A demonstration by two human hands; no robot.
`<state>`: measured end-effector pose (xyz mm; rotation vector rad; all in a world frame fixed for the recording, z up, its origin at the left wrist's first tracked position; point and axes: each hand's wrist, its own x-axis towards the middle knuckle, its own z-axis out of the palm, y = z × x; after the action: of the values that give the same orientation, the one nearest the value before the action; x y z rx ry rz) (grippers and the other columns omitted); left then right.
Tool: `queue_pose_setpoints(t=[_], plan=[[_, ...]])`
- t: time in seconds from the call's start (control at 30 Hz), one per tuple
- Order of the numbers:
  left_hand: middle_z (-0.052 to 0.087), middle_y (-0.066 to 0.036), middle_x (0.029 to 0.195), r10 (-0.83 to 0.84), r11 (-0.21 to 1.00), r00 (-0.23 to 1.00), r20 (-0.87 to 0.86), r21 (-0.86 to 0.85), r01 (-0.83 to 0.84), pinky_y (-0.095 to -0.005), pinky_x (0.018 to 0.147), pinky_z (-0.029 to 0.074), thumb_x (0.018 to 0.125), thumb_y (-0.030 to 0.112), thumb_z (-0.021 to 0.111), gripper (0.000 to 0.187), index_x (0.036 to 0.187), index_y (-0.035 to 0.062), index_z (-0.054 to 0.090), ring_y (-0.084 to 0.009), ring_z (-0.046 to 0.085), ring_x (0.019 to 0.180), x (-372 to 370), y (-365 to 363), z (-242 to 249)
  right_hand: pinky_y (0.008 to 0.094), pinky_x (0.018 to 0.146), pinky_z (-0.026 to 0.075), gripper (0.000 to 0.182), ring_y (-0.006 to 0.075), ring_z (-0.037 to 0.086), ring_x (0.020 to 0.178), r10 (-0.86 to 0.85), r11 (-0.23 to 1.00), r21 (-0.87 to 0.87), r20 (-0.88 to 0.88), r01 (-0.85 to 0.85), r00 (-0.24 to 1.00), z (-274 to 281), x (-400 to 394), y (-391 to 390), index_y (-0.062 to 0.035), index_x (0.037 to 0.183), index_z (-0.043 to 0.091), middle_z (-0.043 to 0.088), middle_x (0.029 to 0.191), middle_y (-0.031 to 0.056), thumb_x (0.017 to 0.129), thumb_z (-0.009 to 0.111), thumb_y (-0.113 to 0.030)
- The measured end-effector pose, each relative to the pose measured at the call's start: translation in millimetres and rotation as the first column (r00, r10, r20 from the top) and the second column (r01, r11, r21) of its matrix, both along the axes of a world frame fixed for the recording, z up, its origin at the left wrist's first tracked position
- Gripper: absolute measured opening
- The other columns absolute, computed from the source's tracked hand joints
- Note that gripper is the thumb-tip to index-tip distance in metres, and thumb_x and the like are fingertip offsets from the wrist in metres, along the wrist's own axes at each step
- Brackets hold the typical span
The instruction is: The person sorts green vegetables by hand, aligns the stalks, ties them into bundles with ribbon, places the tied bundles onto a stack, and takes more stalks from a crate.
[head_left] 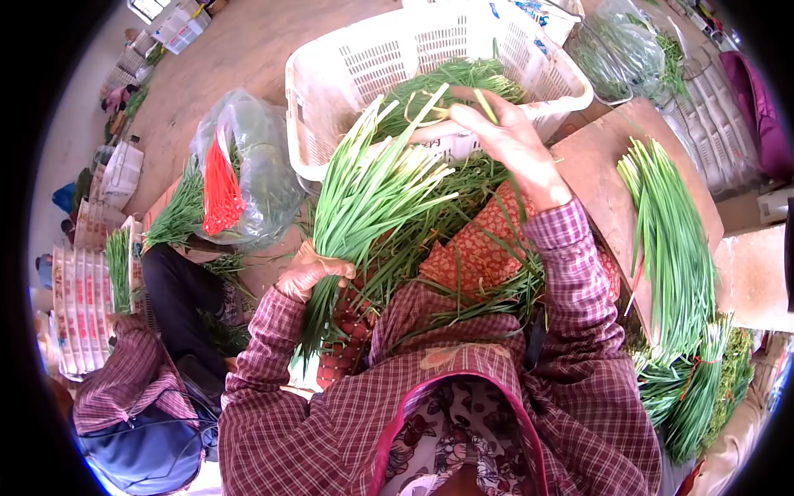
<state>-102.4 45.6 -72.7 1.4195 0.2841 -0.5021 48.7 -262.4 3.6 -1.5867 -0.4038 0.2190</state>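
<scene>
My left hand (318,271) is closed around a thick bunch of garlic chives (368,186), its pale stem ends fanned up and to the right. The dark leaf tips hang below that hand. My right hand (517,145) is raised at the near rim of a white plastic crate (356,50). A pale chive stalk (486,106) shows between its fingers, with a green leaf trailing under the palm. More chives (455,78) lie inside the crate. Loose chives (430,207) are spread over my lap and a red flowered cloth (480,248).
A sorted bundle of chives (674,240) rests on a board (674,136) at the right, with tied bundles (695,397) below. At the left are red ties (222,190) on a plastic bag (273,165). Another person's dark-trousered leg (178,298) is close on the left.
</scene>
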Motion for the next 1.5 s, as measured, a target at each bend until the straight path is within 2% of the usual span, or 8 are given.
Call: queue_pose_setpoints(t=[0.17,0.33,0.5,0.67,1.03,1.17,1.3,1.5], plan=[[0.066,-0.014,0.092,-0.002,0.997,1.0,0.03,0.079,-0.001,-0.0296,0.052,0.051,0.067,-0.011,0.071,0.061,0.123,0.0003,0.051,-0.0194,0.063,0.064,2,-8,10,0.0298,0.079,0.053,0.047,0.0193,0.07,0.076,0.064,0.991,0.124,-0.105,-0.05,0.992,5,-2,24,-0.0009,0.119,0.06,0.065,0.112,0.0149,0.093,0.06,-0.041],[0.069,-0.013,0.083,0.052,0.998,0.997,0.055,0.034,-0.054,-0.0281,0.055,0.053,0.069,-0.007,0.076,0.041,0.107,-0.0025,0.062,-0.018,0.065,0.065,8,7,6,0.021,0.048,0.034,0.041,0.007,0.048,0.052,-0.359,0.933,-0.028,0.028,0.36,0.933,7,13,-15,-0.0115,0.097,0.067,0.05,0.073,-0.0028,0.096,0.049,-0.048],[0.07,-0.01,0.089,0.076,0.993,0.983,0.168,0.077,-0.09,-0.026,0.056,0.053,0.07,-0.008,0.076,0.038,0.105,-0.0012,0.064,-0.0149,0.064,0.067,7,21,-4,0.0284,0.065,0.05,0.042,0.0148,0.052,0.066,-0.702,0.534,0.55,-0.135,0.642,0.699,47,38,-96,-0.0036,0.1,0.056,0.056,0.093,0.0115,0.104,0.034,-0.039],[0.069,-0.009,0.092,0.079,0.987,0.968,0.237,0.116,-0.109,-0.0245,0.056,0.052,0.071,-0.009,0.071,0.043,0.112,-0.0012,0.062,-0.0124,0.062,0.066,11,16,-9,0.0254,0.051,0.037,0.03,0.0078,0.037,0.056,-0.414,0.599,0.757,0.015,0.26,0.91,25,70,-139,-0.004,0.097,0.053,0.043,0.071,-0.0013,0.103,0.041,-0.03],[0.068,-0.019,0.097,0.049,0.964,0.989,0.143,-0.265,-0.009,-0.0345,0.06,0.06,0.065,-0.006,0.08,0.051,0.111,-0.006,0.059,-0.0275,0.07,0.078,23,13,-19,0.0257,0.052,0.033,0.031,0.0087,0.033,0.057,-0.327,0.549,0.829,0.095,0.107,0.94,56,111,-204,0.0004,0.103,0.046,0.039,0.072,0.0005,0.104,0.038,-0.029],[0.069,-0.019,0.093,0.018,0.995,0.991,0.13,-0.104,-0.004,-0.0327,0.057,0.059,0.067,-0.008,0.077,0.047,0.111,-0.0057,0.059,-0.0266,0.069,0.073,15,19,-17,0.0323,0.065,0.048,0.037,0.0155,0.047,0.069,-0.759,0.467,0.711,0.017,0.526,0.651,86,89,-194,0.0001,0.113,0.046,0.047,0.078,0.0063,0.104,0.033,-0.033],[0.069,-0.016,0.082,0.176,0.978,0.982,0.073,0.099,-0.183,-0.029,0.051,0.053,0.069,-0.002,0.075,0.045,0.111,-0.0068,0.059,-0.0216,0.065,0.061,3,38,-12,0.0345,0.083,0.05,0.048,0.0155,0.051,0.077,-0.777,0.63,0.22,0.158,0.745,0.61,79,95,-230,-0.0001,0.118,0.052,0.054,0.096,0.0091,0.103,0.035,-0.042],[0.066,-0.012,0.088,0.369,0.927,0.907,0.202,-0.147,-0.344,-0.0273,0.055,0.047,0.07,0.001,0.071,0.048,0.115,-0.0053,0.058,-0.016,0.059,0.066,11,32,21,0.0297,0.069,0.046,0.038,0.0118,0.05,0.067,-0.552,0.801,0.377,0.167,0.464,0.817,77,43,-84,-0.0043,0.093,0.058,0.056,0.078,0.0038,0.099,0.045,-0.04]])
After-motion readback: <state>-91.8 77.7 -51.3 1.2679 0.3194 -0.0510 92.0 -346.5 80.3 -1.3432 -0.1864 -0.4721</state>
